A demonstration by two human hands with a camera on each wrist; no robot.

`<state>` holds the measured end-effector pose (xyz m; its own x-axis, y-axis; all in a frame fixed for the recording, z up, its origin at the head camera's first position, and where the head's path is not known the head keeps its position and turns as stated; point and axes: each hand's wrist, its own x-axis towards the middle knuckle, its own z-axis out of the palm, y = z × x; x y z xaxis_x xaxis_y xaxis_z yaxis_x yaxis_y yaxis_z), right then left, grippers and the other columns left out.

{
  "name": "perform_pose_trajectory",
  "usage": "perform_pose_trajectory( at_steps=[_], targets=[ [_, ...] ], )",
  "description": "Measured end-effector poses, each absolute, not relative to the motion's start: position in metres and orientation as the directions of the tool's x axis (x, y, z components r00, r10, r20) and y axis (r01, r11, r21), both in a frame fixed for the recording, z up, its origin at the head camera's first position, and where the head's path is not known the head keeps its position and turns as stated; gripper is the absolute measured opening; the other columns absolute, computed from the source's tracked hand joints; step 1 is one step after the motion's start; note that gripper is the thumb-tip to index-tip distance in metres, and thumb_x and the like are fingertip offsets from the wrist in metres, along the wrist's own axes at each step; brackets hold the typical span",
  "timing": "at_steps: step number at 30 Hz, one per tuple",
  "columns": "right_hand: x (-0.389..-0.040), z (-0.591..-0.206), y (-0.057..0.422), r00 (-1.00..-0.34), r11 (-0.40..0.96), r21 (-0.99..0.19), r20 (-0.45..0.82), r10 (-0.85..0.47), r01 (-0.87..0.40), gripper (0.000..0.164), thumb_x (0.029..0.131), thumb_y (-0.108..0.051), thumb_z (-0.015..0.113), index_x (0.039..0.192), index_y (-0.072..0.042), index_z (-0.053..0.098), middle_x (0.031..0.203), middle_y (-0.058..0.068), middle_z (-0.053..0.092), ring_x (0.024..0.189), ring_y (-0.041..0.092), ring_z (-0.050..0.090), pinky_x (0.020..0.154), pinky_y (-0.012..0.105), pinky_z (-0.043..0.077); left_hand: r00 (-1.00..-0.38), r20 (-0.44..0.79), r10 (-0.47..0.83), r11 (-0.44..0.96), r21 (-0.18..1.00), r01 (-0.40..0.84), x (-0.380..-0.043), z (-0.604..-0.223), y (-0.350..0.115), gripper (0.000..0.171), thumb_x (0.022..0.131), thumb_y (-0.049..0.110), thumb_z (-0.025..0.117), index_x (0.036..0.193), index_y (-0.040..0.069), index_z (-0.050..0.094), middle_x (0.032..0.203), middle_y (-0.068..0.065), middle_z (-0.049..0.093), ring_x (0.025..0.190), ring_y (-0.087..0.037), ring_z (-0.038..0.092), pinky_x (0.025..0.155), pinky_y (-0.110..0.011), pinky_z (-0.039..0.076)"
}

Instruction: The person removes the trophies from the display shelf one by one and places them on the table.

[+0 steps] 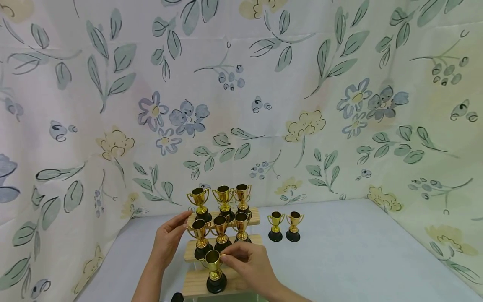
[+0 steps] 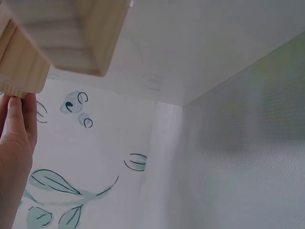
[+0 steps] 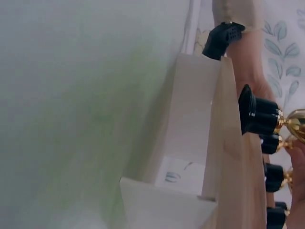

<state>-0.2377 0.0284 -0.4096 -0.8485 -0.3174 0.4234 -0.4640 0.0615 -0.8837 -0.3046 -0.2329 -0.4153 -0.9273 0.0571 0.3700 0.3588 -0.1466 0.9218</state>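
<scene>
My right hand (image 1: 250,262) pinches a handle of a small gold trophy cup (image 1: 213,262) with a black base, which stands upright at the lowest wooden step (image 1: 196,283) of a tiered stand. Whether its base bears on the wood is unclear. My left hand (image 1: 170,237) reaches along the stand's left side, and its fingertips touch the end of the top step (image 2: 21,71). Three trophies (image 1: 224,197) stand on the top step and three more (image 1: 220,228) on the middle one. The right wrist view shows the held trophy's black base (image 3: 259,114) near the plank edge.
Two more trophies (image 1: 276,224) stand on the white tabletop (image 1: 339,251) to the right of the stand. White side panels (image 3: 190,105) support the steps. A floral curtain (image 1: 264,105) hangs behind the table and along its sides.
</scene>
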Motion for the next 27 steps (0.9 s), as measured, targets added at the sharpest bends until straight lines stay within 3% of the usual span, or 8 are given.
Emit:
perform_pose_trajectory(
  at_steps=[10,20,27],
  targets=[
    [-0.243,-0.409,0.051,-0.816,0.034,-0.849,0.494,-0.301,-0.527,0.019,0.09,-0.025,0.071,0.096,-0.007,0.074,0.089,0.017,0.076,0.077,0.002,0.072,0.071,0.026,0.062,-0.928,0.368,0.059,-0.131,0.925,0.358,-0.305,-0.415,-0.235,0.046,0.098,-0.005,0.047,0.14,-0.021,0.036,0.12,0.019,0.066,0.117,0.008,0.058,0.096,-0.004,0.046],
    [-0.247,-0.407,0.075,-0.846,0.042,-0.878,0.446,-0.291,-0.477,0.016,0.091,-0.019,0.07,0.097,-0.005,0.074,0.092,0.02,0.076,0.077,0.004,0.073,0.072,0.027,0.063,-0.929,0.363,0.067,-0.132,0.926,0.353,-0.306,-0.415,-0.234,0.047,0.099,-0.005,0.047,0.141,-0.021,0.035,0.121,0.018,0.066,0.117,0.007,0.058,0.097,-0.006,0.048],
    [-0.249,-0.403,0.093,-0.831,0.037,-0.863,0.472,-0.295,-0.504,0.017,0.091,-0.015,0.069,0.098,0.0,0.072,0.091,0.022,0.075,0.077,0.006,0.074,0.072,0.03,0.063,-0.931,0.36,0.058,-0.132,0.927,0.35,-0.306,-0.415,-0.233,0.046,0.098,-0.006,0.048,0.14,-0.021,0.037,0.12,0.019,0.066,0.117,0.007,0.058,0.096,-0.006,0.048]
  ],
)
